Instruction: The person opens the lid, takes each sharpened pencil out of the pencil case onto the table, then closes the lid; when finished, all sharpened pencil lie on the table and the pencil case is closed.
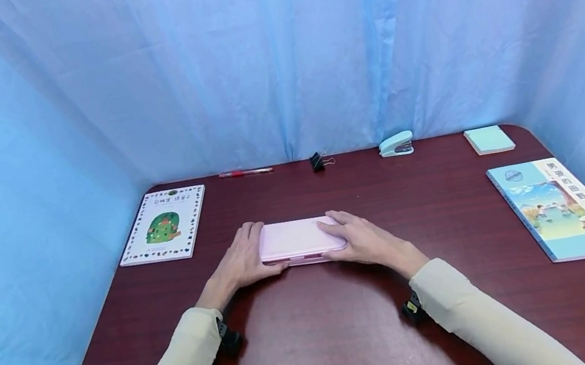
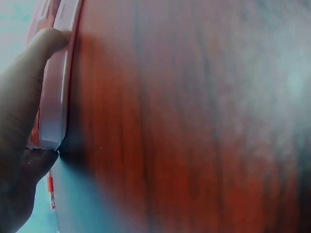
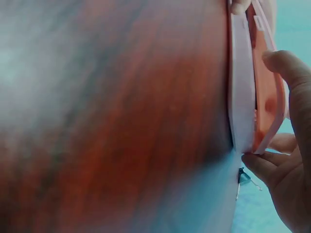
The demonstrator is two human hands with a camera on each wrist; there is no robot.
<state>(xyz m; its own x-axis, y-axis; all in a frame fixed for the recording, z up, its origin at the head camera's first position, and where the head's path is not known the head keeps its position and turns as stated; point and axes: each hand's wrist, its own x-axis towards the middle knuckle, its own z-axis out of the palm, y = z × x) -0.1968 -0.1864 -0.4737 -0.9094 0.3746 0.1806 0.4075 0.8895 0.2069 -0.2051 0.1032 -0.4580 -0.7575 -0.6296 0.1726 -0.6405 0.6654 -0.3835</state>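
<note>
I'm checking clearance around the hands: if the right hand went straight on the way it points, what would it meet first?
The pink case: the right hand grips its right end, and the case lies in that line. Beyond it, depth makes the way hard to judge.

I face a dark reddish-brown table (image 1: pixel 315 337); light blue curtains (image 1: pixel 229 59) hang behind it and on both its sides, and light gleams on its near part.
</note>
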